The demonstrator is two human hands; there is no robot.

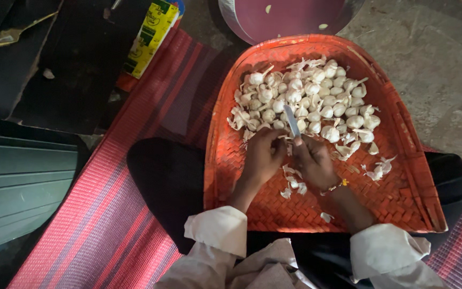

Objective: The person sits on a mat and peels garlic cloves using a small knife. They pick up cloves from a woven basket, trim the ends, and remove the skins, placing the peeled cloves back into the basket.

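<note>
An orange woven tray [402,192] rests on my lap and holds several garlic cloves [316,99] heaped in its far half. My right hand [314,160] grips a small knife [292,120], blade pointing up toward the heap. My left hand [263,155] is closed beside it; something small seems pinched in its fingers, but I cannot make out what. Both hands meet over the tray's middle. Loose white garlic skins [293,184] lie under and around them.
A round metal plate [290,18] sits just beyond the tray's far rim. A red striped mat [113,214] covers the floor. A yellow-green packet [153,32], a dark board [76,64] and a spoon [6,35] lie at the upper left. Bare concrete [439,69] spreads at the right.
</note>
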